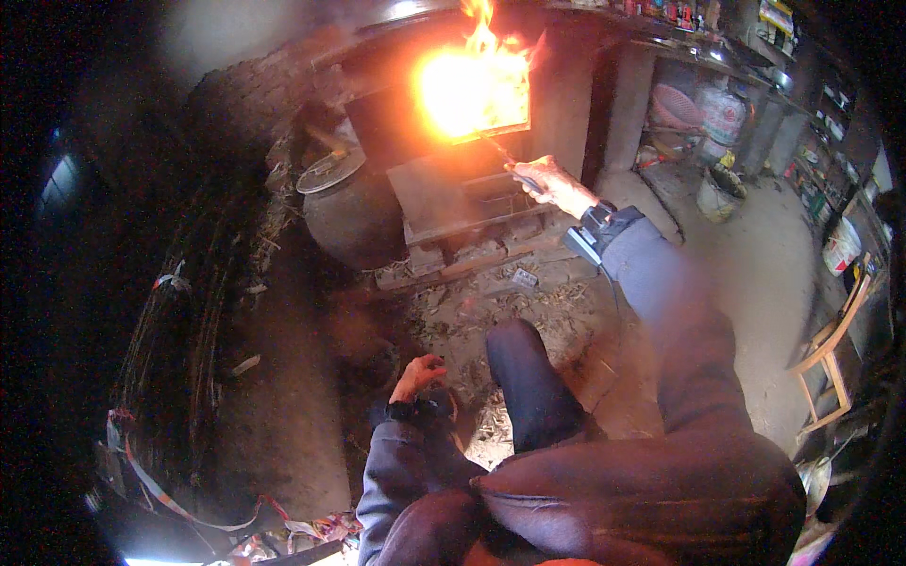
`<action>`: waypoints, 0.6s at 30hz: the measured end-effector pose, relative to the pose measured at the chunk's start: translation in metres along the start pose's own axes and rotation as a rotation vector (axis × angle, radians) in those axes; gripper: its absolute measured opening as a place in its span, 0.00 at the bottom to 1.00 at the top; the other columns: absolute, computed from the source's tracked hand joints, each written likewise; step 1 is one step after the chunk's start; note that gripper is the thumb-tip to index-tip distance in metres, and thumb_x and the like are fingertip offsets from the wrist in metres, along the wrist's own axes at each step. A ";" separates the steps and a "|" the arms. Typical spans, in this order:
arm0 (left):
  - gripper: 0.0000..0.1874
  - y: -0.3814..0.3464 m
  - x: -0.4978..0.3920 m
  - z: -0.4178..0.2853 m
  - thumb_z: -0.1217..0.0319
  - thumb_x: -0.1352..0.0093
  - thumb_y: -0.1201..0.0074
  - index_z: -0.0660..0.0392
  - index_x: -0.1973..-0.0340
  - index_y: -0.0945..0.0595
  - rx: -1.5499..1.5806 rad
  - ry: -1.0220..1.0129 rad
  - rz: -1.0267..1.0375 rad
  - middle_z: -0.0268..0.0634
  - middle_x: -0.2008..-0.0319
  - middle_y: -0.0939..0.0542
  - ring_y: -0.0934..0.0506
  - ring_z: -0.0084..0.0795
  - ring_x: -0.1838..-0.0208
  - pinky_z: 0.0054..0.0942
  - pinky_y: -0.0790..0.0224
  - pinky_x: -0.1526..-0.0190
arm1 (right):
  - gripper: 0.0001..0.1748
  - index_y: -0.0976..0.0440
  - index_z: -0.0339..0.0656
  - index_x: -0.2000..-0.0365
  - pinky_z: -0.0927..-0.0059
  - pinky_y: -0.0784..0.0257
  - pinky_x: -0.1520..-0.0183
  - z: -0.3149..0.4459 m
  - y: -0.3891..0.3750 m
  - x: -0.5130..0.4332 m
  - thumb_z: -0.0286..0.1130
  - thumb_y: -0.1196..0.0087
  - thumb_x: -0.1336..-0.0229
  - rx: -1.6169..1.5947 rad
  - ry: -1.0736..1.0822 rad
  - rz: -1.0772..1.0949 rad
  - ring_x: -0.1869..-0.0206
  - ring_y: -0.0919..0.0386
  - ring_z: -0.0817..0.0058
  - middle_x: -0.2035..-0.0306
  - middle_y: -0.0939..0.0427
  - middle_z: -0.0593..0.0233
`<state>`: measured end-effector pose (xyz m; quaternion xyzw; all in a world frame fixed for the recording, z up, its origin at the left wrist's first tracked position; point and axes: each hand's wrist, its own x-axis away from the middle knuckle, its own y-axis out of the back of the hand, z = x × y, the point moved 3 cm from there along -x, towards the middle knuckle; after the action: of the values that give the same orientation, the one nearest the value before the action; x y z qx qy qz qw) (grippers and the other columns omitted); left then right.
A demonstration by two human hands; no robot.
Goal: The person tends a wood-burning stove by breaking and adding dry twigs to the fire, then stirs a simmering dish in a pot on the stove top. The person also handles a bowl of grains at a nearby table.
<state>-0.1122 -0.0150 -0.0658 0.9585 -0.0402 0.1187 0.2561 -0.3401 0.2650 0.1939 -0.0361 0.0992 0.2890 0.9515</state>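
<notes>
Flames (478,88) fill the square mouth of a masonry stove and leap above it, so bright that the inside cannot be made out. My right hand (548,182), arm stretched forward, grips a slim fire tool (501,150) whose far end disappears into the glare at the lower edge of the opening. Its exact kind is unclear. Close to my left knee, my left hand (419,376) hangs low with loosely bent fingers and nothing visible in it. A ledge (439,194) juts out below the fire.
Left of the stove stands a large dark jar (354,219) with a lid. Plant scraps (552,301) litter the floor before it. Bundled stalks (170,339) lean at the left. On the right are a bucket (720,194) and a wooden chair (828,361).
</notes>
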 end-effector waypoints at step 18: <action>0.15 0.008 0.004 -0.018 0.67 0.44 0.45 0.64 0.65 0.23 0.175 0.067 0.040 0.47 0.68 0.21 0.22 0.34 0.68 0.29 0.31 0.65 | 0.14 0.25 0.43 0.67 0.93 0.54 0.87 0.018 -0.007 -0.022 0.42 0.47 0.47 -0.042 -0.188 0.023 0.87 0.46 0.96 0.83 0.37 0.81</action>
<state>-0.1129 -0.0127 -0.0455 0.9717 -0.0405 0.1589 0.1703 -0.3515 0.2497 0.2164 -0.0277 0.0039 0.3041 0.9522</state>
